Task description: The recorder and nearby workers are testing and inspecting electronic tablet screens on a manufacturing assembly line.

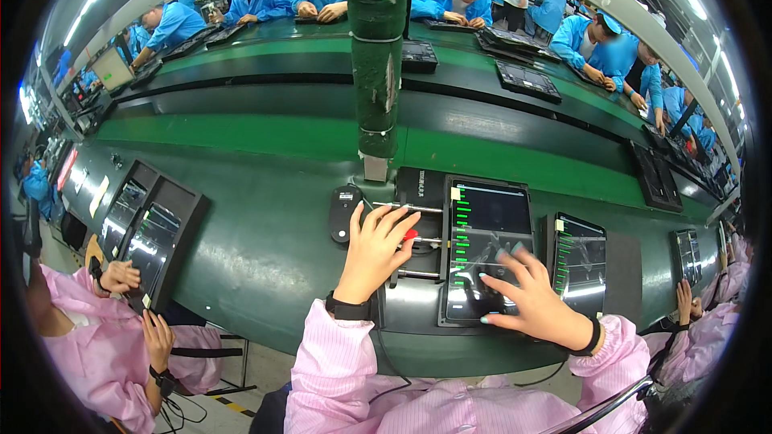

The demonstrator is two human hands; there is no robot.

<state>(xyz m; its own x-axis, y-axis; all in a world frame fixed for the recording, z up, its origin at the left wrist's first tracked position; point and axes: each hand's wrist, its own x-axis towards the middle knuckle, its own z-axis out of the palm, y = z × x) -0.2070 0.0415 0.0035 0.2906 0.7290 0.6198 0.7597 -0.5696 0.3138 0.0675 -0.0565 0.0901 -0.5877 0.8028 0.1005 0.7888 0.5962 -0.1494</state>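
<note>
Over a black fixture (pixel 420 309) with metal rods lies my left hand (pixel 366 253), its fingers stretched out. A red knob (pixel 411 235) shows beside those fingers; whether they touch it I cannot tell. To the right, a black tablet (pixel 500 210) has its screen lit, with green bars down the left side and a yellow tag at a corner. My right hand (pixel 535 297) is spread above the lower right of that screen, fingertips slightly blurred and nothing held. Both wrists wear black straps. Left of the fixture sits a rounded black device (pixel 344 225) with a cable.
A second lit tablet (pixel 583 261) lies to the right beside a dark pad (pixel 623 277). At the left, a person in pink works at a black tray (pixel 181 209) with screens. A green post (pixel 375 72) rises beyond my hands, before a conveyor (pixel 281 138) and workers in blue.
</note>
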